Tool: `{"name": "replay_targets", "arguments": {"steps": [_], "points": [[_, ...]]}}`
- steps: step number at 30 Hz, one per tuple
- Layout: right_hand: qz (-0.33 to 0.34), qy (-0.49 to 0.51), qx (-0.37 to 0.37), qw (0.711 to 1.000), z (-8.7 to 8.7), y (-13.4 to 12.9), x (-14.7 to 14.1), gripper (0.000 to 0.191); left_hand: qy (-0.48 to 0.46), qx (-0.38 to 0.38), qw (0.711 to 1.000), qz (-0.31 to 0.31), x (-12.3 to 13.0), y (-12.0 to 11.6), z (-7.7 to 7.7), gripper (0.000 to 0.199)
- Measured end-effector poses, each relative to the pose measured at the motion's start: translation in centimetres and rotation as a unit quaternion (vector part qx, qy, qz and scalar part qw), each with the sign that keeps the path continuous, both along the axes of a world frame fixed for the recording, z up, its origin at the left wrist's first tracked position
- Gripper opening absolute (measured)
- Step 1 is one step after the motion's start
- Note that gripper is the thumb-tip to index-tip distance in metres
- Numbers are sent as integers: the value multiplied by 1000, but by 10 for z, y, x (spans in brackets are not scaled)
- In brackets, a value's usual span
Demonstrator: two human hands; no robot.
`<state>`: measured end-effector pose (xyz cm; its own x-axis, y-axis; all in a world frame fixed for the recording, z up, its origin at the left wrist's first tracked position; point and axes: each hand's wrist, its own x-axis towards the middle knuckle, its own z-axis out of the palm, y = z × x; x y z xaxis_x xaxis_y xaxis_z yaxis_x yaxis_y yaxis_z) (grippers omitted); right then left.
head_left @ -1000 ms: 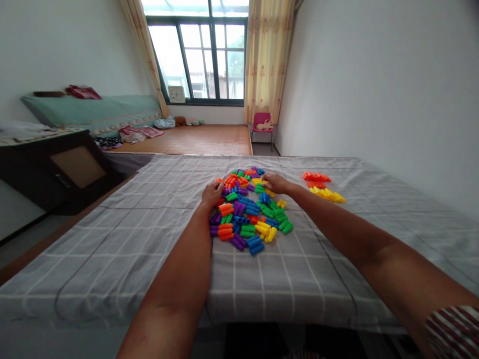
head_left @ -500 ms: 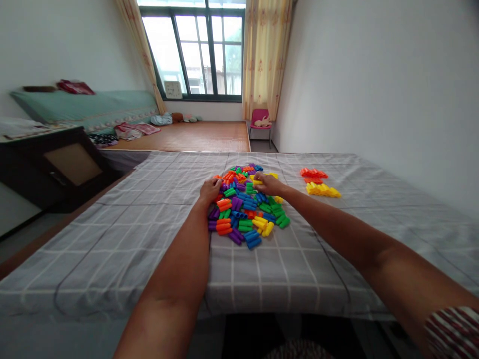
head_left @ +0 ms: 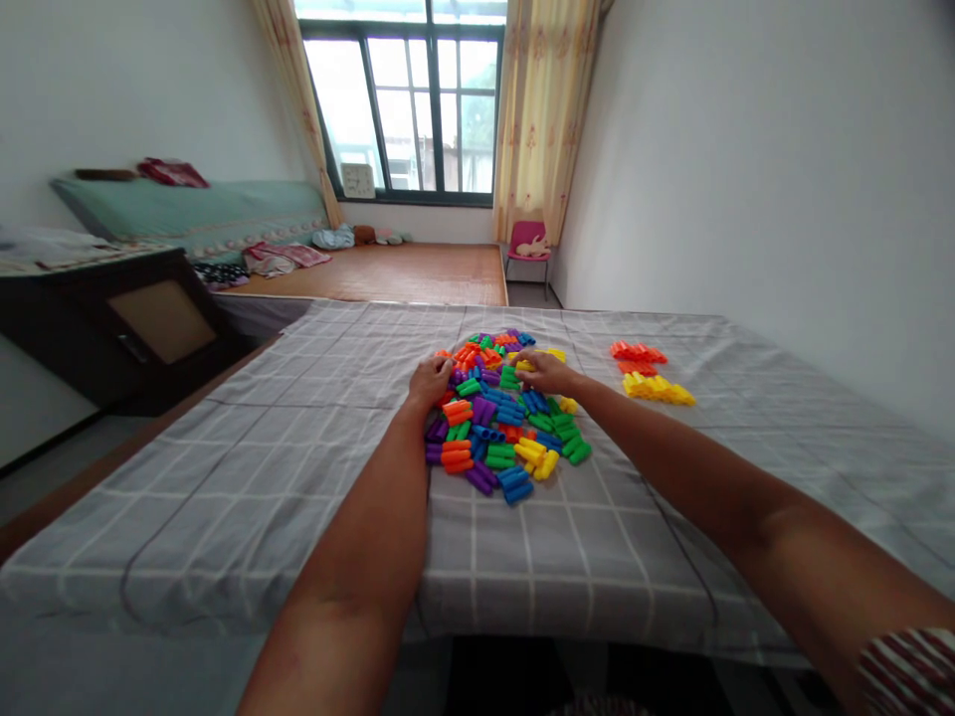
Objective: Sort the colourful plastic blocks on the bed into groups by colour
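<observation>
A heap of plastic tube-shaped building blocks (head_left: 505,410) in purple, green, blue, orange and yellow lies on a grey checked cloth. At the heap's left edge rests my left hand (head_left: 431,380), its fingers curled in beside orange and purple blocks; what they hold, if anything, is hidden. My right hand (head_left: 544,372) reaches over the heap's far right part. Its fingers are closed on a yellow block (head_left: 524,365), partly covered by them. Apart from the heap, to the right, lie orange blocks (head_left: 638,352) and a row of yellow blocks (head_left: 658,389).
The checked cloth (head_left: 298,477) covers the table to its front edge. Beyond it are a low wooden platform (head_left: 425,270) and a pink chair (head_left: 528,244). A dark cabinet (head_left: 149,308) stands at the left, and a white wall (head_left: 746,169) runs along the right.
The whole view has shifted slightly, so everything sits a little further right. Both hands stay at nearly the same places on the heap, the right one still at the yellow block.
</observation>
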<state>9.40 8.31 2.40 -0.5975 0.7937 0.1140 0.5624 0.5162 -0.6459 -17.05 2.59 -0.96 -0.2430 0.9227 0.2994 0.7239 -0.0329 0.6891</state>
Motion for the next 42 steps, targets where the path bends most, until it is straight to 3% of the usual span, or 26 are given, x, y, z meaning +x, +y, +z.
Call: {"name": "replay_targets", "arguments": {"steps": [4,9,13,16,20,25,28,31,34,37,42], "points": [[14,93,-68,993,-2,8,-5,25,-13,14,1000,4,0,1,-2,37],[87,101,-132,982,-4,11,-8,30,-24,20,1000,3,-1,2,-4,35],[80,143,-140,976,-4,7,-12,31,-46,80,996,-7,5,-1,6,32],[79,203,-148,965,-1,6,-20,31,-47,146,985,-77,16,-6,19,28],[106,259,-164,946,3,4,-32,36,-30,143,974,-173,26,-12,27,26],[88,273,-172,943,3,2,-36,47,-80,113,978,-155,19,-11,22,25],[33,282,-149,947,7,10,-26,50,-99,104,980,-140,14,-8,19,26],[-4,220,-96,971,12,28,-11,42,-112,81,984,-111,9,-5,16,26],[-48,140,-15,989,13,51,2,31,-98,71,992,-45,2,-3,11,29],[-101,44,66,992,6,65,5,22,-78,64,995,19,-5,0,4,33],[-79,-142,134,978,-6,56,-8,28,-47,38,998,36,-8,2,-2,35]]}}
